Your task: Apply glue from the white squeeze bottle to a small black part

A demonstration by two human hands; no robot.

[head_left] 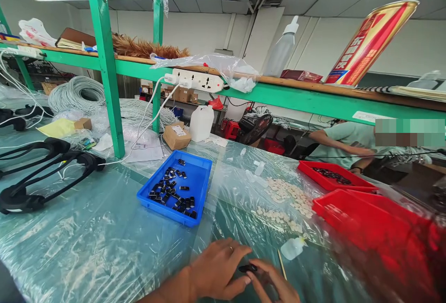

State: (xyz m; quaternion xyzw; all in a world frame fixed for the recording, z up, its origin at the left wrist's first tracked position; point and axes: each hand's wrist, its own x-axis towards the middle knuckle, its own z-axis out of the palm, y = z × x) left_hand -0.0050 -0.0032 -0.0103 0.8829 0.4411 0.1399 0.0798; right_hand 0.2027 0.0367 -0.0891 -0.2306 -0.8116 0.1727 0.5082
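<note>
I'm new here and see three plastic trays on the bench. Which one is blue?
The blue tray is the one left of the two red trays, holding small black parts; it lies beyond the left hand.

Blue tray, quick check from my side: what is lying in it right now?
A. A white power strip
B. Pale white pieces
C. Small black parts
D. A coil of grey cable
C: the blue tray holds scattered small black parts; the pale white pieces lie loose on the plastic-covered table to its right, beside the red trays.
</note>
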